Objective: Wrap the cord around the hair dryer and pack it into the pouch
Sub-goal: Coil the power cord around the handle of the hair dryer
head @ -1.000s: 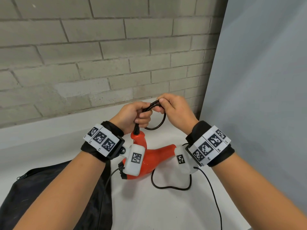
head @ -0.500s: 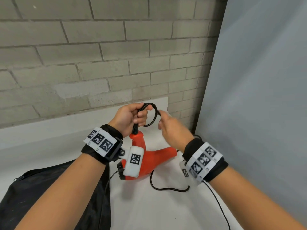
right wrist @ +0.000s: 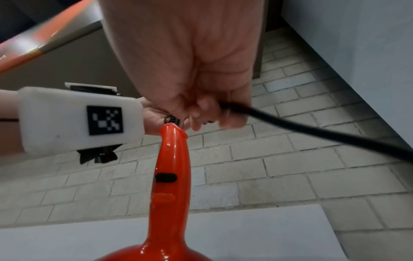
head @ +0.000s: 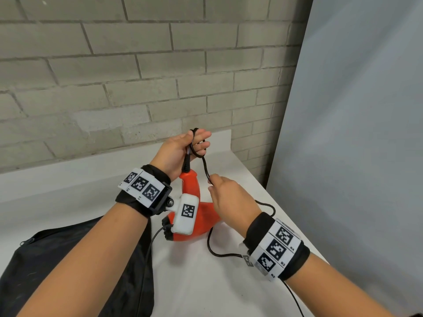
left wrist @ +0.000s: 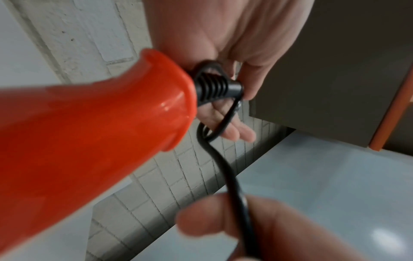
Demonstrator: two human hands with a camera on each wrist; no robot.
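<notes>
A red hair dryer stands on the white table with its handle pointing up. Its black cord leaves the handle end and loops around the fingers of my left hand, which holds the loops just above the handle. In the left wrist view the loop lies across those fingers. My right hand is lower and nearer, pinching the cord beside the handle. The black pouch lies at the lower left, under my left forearm.
Slack cord trails over the table in front of the dryer and behind my right wrist. A brick wall runs along the back of the table. A grey panel closes the right side.
My right hand left the top of the loop and slid down the cord toward me. My left hand rose a little and now keeps the loops on its fingers alone.
</notes>
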